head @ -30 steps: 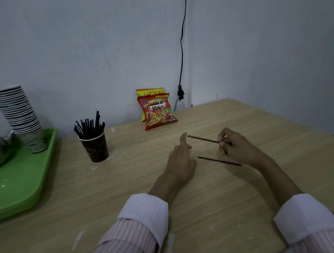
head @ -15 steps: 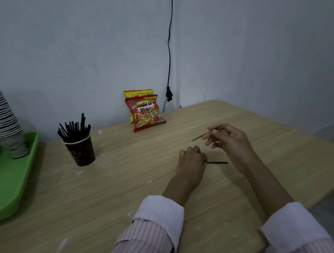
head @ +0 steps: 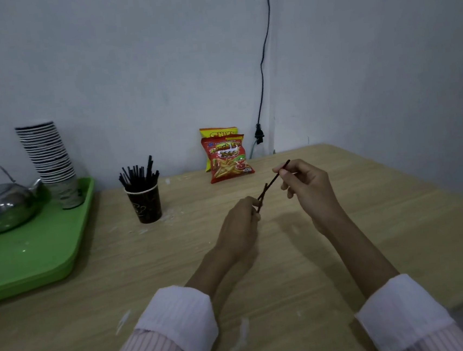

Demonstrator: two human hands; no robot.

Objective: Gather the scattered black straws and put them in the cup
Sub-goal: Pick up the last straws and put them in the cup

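A dark paper cup [head: 144, 203] stands on the wooden table [head: 398, 216], left of centre, with several black straws [head: 139, 174] upright in it. My right hand [head: 308, 187] pinches the upper end of a black straw [head: 274, 181] that slants down to the left. My left hand [head: 239, 228] is closed on the lower end of a second straw [head: 261, 200], which lies alongside the first. Both hands are raised above the table, right of the cup. No loose straw shows on the table.
Two snack bags [head: 227, 157] lean against the wall behind the hands. A green tray [head: 34, 251] at the left holds a metal kettle [head: 1, 207] and a tall stack of paper cups [head: 51, 161]. A black cable [head: 261, 67] hangs down the wall.
My left hand has picked the second straw up off the table. Both hands have lifted and brought the two straws together. The camera has swung left, showing the kettle again.
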